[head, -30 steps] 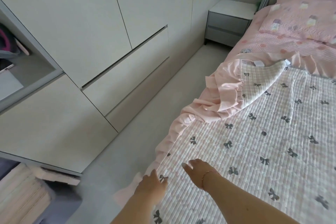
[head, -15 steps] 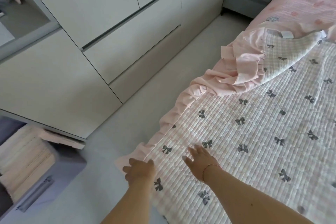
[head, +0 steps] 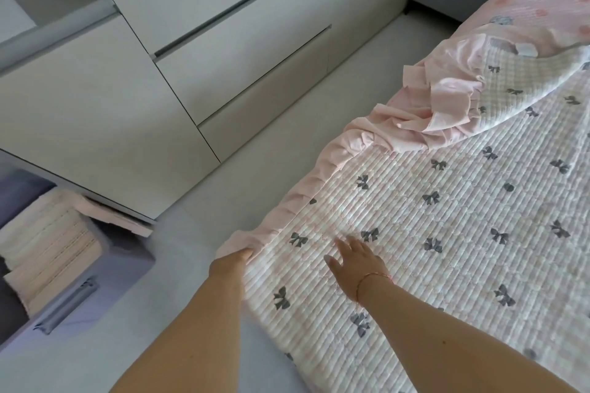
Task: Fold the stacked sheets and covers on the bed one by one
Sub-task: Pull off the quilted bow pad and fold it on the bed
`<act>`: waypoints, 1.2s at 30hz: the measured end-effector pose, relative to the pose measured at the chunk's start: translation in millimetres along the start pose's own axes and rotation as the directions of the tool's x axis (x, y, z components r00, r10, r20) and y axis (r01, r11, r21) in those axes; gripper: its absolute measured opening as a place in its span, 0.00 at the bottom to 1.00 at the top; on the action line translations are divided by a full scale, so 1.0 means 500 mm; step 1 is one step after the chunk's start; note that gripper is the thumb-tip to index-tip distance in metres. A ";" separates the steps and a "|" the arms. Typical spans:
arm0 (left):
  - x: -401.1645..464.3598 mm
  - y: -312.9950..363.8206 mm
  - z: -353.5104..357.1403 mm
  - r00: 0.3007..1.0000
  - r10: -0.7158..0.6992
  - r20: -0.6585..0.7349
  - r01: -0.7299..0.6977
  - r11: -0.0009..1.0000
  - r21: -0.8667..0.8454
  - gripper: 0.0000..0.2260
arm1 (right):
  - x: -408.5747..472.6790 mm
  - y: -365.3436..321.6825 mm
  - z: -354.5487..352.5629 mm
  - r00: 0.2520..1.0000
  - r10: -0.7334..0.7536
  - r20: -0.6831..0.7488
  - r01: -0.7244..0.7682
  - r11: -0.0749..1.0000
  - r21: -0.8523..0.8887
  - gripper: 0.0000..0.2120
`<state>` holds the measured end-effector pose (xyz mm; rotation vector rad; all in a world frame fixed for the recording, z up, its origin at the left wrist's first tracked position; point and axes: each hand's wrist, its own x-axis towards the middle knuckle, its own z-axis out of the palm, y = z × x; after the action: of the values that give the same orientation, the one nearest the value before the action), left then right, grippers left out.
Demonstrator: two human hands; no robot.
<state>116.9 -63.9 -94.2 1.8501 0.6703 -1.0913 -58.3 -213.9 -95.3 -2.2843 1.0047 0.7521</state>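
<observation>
Left hand (head: 236, 260) of mine grips the pink ruffled edge (head: 281, 210) of the quilted bow-print cover (head: 447, 233) at the bed's near corner, fingers curled into the fabric. Right hand (head: 357, 260) I see lying flat with fingers straight on the cover just beside it. Farther up, the cover's far corner (head: 498, 86) is folded back, and across the floor (head: 255, 169) stand white cabinets (head: 223, 41).

left hand (head: 234, 260) fingers hidden in frill (head: 289, 201) | quilt (head: 447, 233) cut off right, perhaps folded
</observation>
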 end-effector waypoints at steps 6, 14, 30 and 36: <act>-0.066 0.021 0.024 0.954 0.149 0.259 -0.148 0.989 -0.025 0.37 | -0.019 -0.027 -0.068 0.998 -0.012 -0.064 0.026 0.974 0.224 0.29; -0.254 0.029 0.033 0.758 0.229 0.611 -0.316 0.948 0.036 0.31 | -0.048 -0.086 -0.260 0.874 -0.481 0.070 0.457 0.767 -0.451 0.40; -0.552 -0.148 0.088 0.641 0.198 0.741 -0.474 0.862 0.181 0.30 | -0.377 0.181 -0.300 0.939 -0.341 -0.043 0.208 0.665 -0.718 0.12; -0.669 -0.300 0.141 0.655 0.210 0.726 -0.491 0.849 0.197 0.42 | -0.531 0.316 -0.231 0.937 -0.324 -0.132 0.057 0.515 -0.856 0.09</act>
<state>-187.1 -60.0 122.7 1.5887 -0.3719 -1.5678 -300.2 -253.9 125.2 -3.3731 0.4655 0.9787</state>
